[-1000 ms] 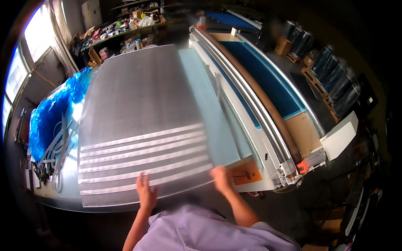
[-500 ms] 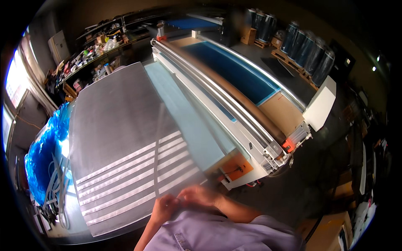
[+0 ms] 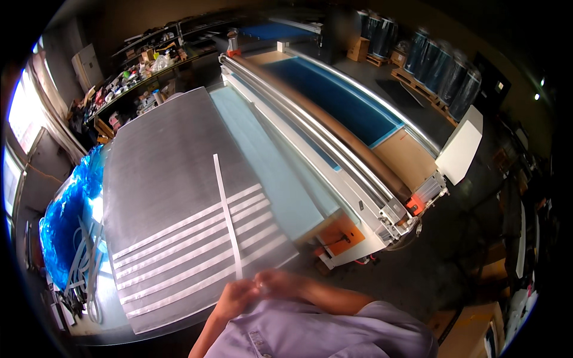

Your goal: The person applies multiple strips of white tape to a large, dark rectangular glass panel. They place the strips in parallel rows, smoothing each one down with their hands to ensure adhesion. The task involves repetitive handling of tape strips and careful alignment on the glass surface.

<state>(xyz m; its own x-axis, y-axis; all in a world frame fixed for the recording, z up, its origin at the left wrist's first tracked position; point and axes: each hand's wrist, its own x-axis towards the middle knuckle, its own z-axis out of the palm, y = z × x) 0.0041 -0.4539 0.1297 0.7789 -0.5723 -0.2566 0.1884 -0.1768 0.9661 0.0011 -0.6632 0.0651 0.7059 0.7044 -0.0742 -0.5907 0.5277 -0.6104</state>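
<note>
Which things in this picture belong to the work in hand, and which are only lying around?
In the work:
loose white strip, its lower end at the left hand
right hand, blurred, beside it
dark grey sheet under the strip
white bands across the sheet

Apparently just lying about:
crumpled blue plastic
dark wrapped rolls, upper right
cardboard box, lower right

Two hands (image 3: 234,297), lower centre; one grey sheet (image 3: 173,149), left of centre; at least five crosswise bands (image 3: 262,248); one lengthwise strip (image 3: 228,219); one brown roller (image 3: 382,172), one orange panel (image 3: 350,230), right of centre.
</note>
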